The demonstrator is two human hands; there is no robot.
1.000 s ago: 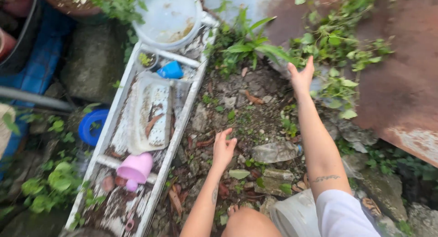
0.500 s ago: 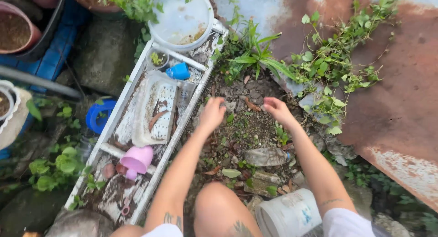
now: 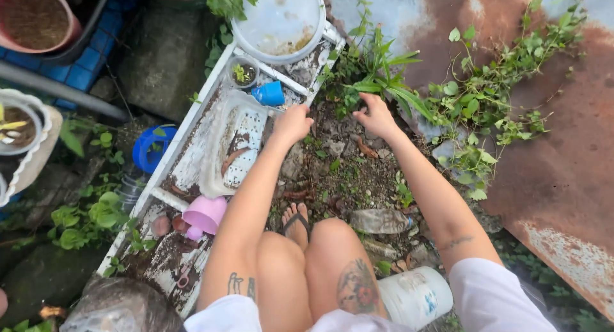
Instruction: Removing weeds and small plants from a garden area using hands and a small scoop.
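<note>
I squat over a patch of stony soil with dead leaves and small weeds. My left hand is stretched forward with curled fingers, resting at the soil's left edge beside the white ladder-like frame. Whether it holds anything is hidden. My right hand reaches to the base of a long-leaved green plant, fingers spread and touching its lower leaves. My knees and a foot in a dark sandal are below the hands.
On the frame lie a white tray, a blue cup, a pink cup and a white basin. A crushed plastic bottle and a white bucket sit near my right leg. Rusty metal sheet with vines stands right.
Both hands have moved farther forward, toward the long-leaved plant; the right hand now touches its base. My body has shifted closer, so my knees and foot show.
</note>
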